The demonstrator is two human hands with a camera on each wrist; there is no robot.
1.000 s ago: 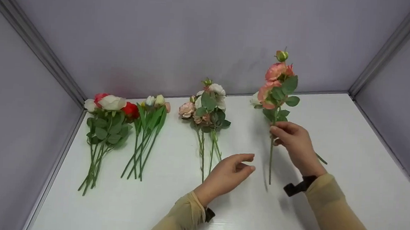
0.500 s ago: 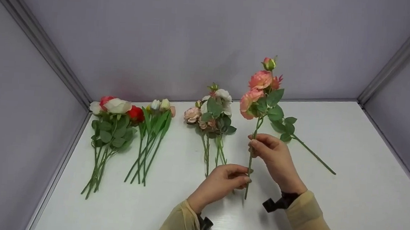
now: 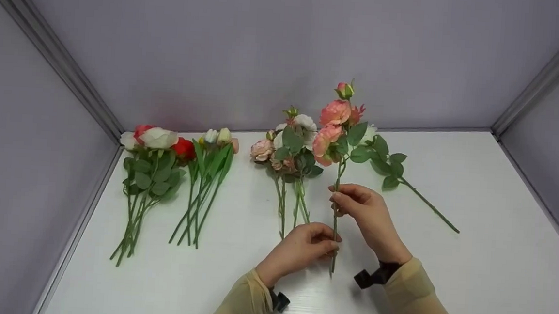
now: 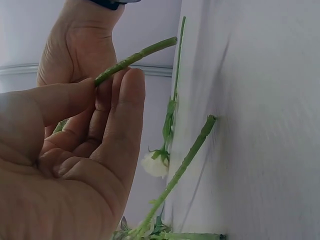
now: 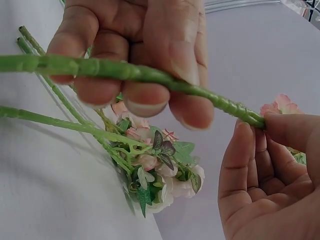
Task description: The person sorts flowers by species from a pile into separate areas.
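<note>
Near the middle of the table in the head view, a coral-pink artificial rose [image 3: 335, 113] with a bud on top is held upright by both hands. My right hand [image 3: 365, 215] pinches its green stem [image 5: 115, 70] below the leaves. Lower down, my left hand [image 3: 300, 248] grips the same stem between thumb and fingers, its cut end sticking out beneath. Just left lies a bunch of pale pink and white roses [image 3: 289, 150], its lower stems partly hidden behind my left hand. In the right wrist view, this bunch [image 5: 165, 180] shows beyond the held stem.
On the white table [image 3: 233, 280], red and white roses [image 3: 159, 139] lie at the far left, beside several tulips [image 3: 217, 146]. A white rose [image 3: 369, 135] lies to the right, its stem [image 3: 429, 204] slanting toward the front. Grey panels [image 3: 286, 46] enclose the back and sides.
The right hand has brought the coral-pink rose left and toward the front. The left hand, earlier apart from it, has taken hold of the lower stem. The white rose on the right is now uncovered.
</note>
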